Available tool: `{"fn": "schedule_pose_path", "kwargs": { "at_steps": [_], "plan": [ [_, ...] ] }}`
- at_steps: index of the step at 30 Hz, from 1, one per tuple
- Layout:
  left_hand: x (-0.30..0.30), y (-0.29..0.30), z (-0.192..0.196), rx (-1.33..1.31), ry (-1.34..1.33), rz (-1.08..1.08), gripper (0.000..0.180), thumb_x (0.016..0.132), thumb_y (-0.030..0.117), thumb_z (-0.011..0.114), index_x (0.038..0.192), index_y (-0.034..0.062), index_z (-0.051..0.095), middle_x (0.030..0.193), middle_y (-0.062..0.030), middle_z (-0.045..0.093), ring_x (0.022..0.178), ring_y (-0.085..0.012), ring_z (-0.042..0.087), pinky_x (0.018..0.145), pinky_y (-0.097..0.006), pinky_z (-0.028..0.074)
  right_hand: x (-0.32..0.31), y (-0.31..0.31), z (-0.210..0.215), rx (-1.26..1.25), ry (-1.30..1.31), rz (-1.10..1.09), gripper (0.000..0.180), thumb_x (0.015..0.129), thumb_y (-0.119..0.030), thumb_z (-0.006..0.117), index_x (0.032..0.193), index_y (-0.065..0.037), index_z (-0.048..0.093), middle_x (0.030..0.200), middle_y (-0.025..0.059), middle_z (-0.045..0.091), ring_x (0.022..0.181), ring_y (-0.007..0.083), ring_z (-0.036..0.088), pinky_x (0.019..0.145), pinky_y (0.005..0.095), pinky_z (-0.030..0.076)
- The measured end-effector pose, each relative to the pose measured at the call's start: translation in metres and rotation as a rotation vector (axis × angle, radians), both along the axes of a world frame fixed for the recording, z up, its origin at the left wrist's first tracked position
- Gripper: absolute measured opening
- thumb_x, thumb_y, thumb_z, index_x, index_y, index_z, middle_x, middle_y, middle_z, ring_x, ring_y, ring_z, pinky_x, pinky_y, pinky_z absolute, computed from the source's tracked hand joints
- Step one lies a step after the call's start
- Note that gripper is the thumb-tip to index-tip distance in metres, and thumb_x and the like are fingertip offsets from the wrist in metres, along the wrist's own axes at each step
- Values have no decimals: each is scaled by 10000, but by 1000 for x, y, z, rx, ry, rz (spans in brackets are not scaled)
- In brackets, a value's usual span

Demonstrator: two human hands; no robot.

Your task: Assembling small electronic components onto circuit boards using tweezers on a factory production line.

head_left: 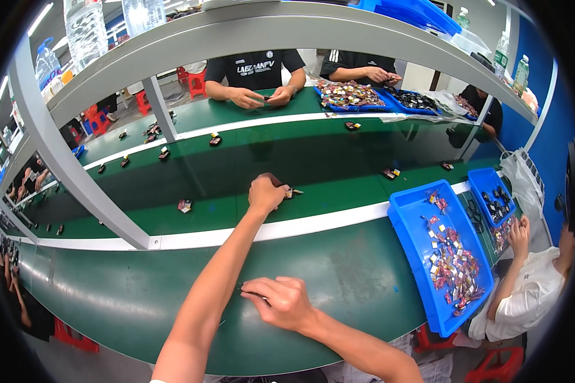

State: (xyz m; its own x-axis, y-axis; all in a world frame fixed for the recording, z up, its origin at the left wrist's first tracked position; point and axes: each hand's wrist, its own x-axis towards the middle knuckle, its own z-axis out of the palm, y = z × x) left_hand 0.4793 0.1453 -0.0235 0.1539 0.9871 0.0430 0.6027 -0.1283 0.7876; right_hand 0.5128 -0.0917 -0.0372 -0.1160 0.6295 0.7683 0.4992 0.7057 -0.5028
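My left hand [266,193] reaches out over the dark green conveyor belt, its fingers closed around a small electronic part [292,192] with a pale tip sticking out on the right. Most of that part is hidden by the fingers. Nearer to me, my right hand [278,303] rests low over the green worktop [351,268]. Its thumb and fingers pinch a thin, dark, stick-like tool [254,294], whose kind I cannot make out. Similar small dark-and-red parts lie scattered along the belt, one [184,205] to the left of my left hand and another [391,173] to its right.
A blue tray [406,249] of small red-and-white parts stands at right, with a smaller blue tray [485,185] of black pieces beyond. A grey metal post [76,153] and shelf beam [236,29] frame the belt. Co-workers sit opposite and at right.
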Motion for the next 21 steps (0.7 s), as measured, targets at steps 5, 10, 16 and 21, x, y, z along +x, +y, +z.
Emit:
{"fn": "schedule_pose_path", "kwargs": {
  "at_steps": [5,10,16,21],
  "plan": [
    [-20,-14,10,-37,-204,2,179,869,87,732,925,-45,626,718,-117,699,496,-159,653,392,-282,490,-2,0,6,12,43,31,151,727,-21,819,841,-78,737,831,16,759,497,171,605,465,267,443],
    [-64,-64,24,-49,-341,-48,177,873,79,732,932,-57,634,719,-109,705,497,-139,644,411,-281,493,1,-2,4,-99,168,47,137,755,-29,826,858,-58,741,786,47,747,432,119,535,439,250,408],
    [-131,-151,11,-23,-303,-56,170,886,49,743,1018,-57,731,826,-68,745,686,-49,645,620,-195,504,2,-6,9,-390,430,80,124,807,-27,810,908,-30,737,732,2,713,435,22,378,422,227,297],
    [-158,-200,8,-30,-352,15,191,868,68,763,1024,-41,740,820,-78,748,565,-19,514,533,-216,437,3,-7,12,-551,565,127,149,826,18,803,951,7,722,736,-32,647,495,-20,387,463,183,291]
  ]
}}
